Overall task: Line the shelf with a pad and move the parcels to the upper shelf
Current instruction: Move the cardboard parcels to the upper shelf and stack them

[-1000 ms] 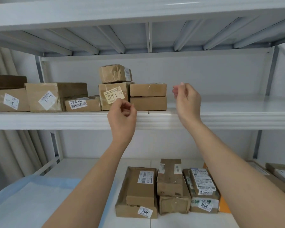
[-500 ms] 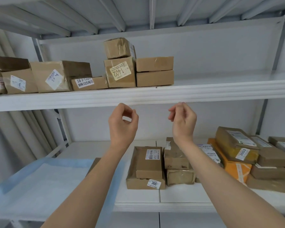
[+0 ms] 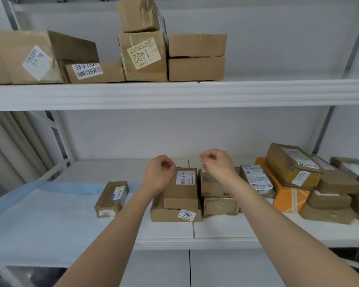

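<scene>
1. Head view, the hands: our left hand and right hand hover side by side over the middle of the lower shelf. Both have loosely curled fingers and grasp nothing; neither touches a box that we can make out.

2. Head view, directly below the hands: a small parcel lies stacked on a wider flat parcel with a "300" sticker, and just to the right sits a crumpled taped parcel. We judge these the nearest candidates for the next lift.

3. Head view, the pad: a pale blue pad covers the left part of the lower shelf, and one lone parcel rests on its right edge. The pad does not reach under the middle and right boxes, so lining looks only partly done, if this is the shelf meant.

4. Head view, right side: an orange box and several brown parcels piled on and beside it remain on the lower shelf.

5. Head view, upper shelf: it carries a row of boxes on its left half, including one labelled "1402"; its right half is bare. We judge the move roughly midway, with much of the lower load left.
</scene>
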Demonstrator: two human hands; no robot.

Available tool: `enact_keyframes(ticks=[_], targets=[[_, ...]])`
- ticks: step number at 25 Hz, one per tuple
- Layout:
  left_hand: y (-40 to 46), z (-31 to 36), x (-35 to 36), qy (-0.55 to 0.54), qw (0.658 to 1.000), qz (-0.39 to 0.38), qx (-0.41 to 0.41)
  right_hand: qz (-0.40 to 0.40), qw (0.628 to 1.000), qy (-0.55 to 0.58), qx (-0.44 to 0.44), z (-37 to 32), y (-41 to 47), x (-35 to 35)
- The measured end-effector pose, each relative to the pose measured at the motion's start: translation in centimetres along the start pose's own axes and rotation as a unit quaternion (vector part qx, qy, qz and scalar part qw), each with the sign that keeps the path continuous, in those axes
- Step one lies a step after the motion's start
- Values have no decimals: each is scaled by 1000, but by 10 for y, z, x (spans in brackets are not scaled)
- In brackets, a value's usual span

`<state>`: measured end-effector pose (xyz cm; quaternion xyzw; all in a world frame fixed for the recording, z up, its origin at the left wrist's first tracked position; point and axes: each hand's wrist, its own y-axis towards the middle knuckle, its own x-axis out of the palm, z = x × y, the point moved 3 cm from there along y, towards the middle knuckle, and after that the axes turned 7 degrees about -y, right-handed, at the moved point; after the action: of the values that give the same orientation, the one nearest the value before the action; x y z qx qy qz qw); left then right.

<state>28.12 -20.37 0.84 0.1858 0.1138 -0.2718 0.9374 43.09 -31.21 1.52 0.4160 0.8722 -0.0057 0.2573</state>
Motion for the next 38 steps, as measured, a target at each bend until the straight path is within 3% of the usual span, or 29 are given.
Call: enact_keyframes(ticks=[6,12,19,23,28,35,38], targets=[[17,-63,15,33,982,-54,-179,-137,984,-61,92,30,17,42],[24,-90,16,55,969,-42,-236,-265,945,-120,146,46,34,74],[24,-117,30,-32,953,-38,-300,-311,917,-124,215,64,48,86],[18,-130,35,-138,924,-35,-356,-316,912,-113,235,78,50,92],[19,-131,17,-133,912,4,-389,-295,920,-91,240,74,53,95],[19,-129,-18,-178,892,-68,-409,-241,914,62,319,75,43,123],[30,-138,-46,-201,887,-79,-408,-205,916,151,311,56,45,138]])
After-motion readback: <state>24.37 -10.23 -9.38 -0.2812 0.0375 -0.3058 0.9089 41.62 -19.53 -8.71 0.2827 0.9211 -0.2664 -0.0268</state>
